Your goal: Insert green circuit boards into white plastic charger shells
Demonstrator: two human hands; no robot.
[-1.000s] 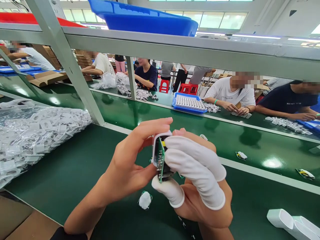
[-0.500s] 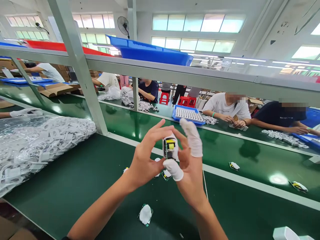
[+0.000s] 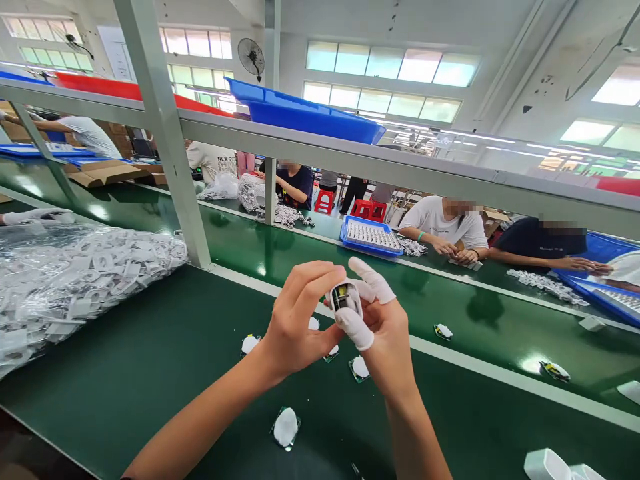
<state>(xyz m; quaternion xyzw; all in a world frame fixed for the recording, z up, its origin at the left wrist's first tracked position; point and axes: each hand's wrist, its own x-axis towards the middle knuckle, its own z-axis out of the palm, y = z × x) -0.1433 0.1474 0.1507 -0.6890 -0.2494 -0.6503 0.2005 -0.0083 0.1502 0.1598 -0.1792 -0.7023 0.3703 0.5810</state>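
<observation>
Both hands meet over the green conveyor belt (image 3: 150,360) around a small white charger shell (image 3: 346,297) with a circuit board and a yellow part inside it. My left hand (image 3: 295,320) pinches the shell from the left with bare fingers. My right hand (image 3: 383,327), wearing white finger cots on thumb and fingers, grips it from the right and below. Several small white parts on green boards lie on the belt beneath my hands, among them one part (image 3: 286,427) near my left forearm.
A big clear bag of white plastic pieces (image 3: 75,280) fills the left of the belt. A grey frame post (image 3: 165,133) rises behind it, with blue bins (image 3: 305,117) on the shelf above. Other people work across the far belt. White shells (image 3: 550,463) lie bottom right.
My hands have moved away from the camera and lower over the belt. The circuit board, sticking out of the shell a second ago, now sits deeper inside it. The view has tilted upward.
</observation>
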